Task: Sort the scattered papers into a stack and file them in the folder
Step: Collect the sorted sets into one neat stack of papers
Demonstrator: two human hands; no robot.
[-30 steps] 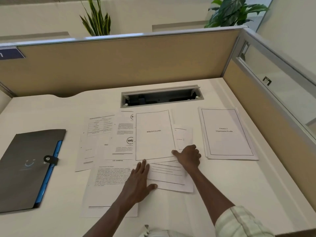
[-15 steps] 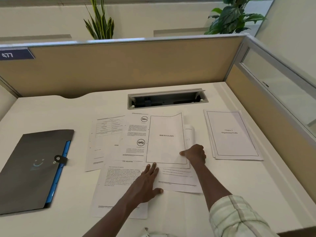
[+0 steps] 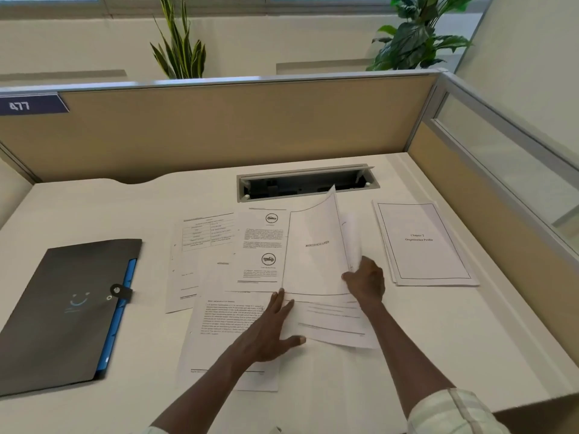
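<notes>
Several printed sheets lie overlapping in the middle of the white desk. My right hand [image 3: 366, 278] grips the right edge of the bibliography sheet [image 3: 315, 245] and tilts that edge up off the pile. My left hand [image 3: 269, 332] lies flat, fingers spread, pressing on the text sheet [image 3: 219, 324] and the lined sheet [image 3: 332, 321] below. Further left lie a table sheet [image 3: 200, 236] and a sheet with vehicle icons [image 3: 261, 242]. A neat stack topped by a chapter title page [image 3: 421, 242] sits at the right. The dark grey folder [image 3: 62, 308] with a blue inner edge lies shut at the left.
An open cable tray [image 3: 305, 183] is set into the desk behind the papers. Tan partition walls [image 3: 219, 126] enclose the back and right sides. Two potted plants stand beyond the partition.
My right hand has lifted the right edge of the bibliography sheet, which now curls up off the pile. My left hand stays pressed on the lower sheets. The camera moved closer.
</notes>
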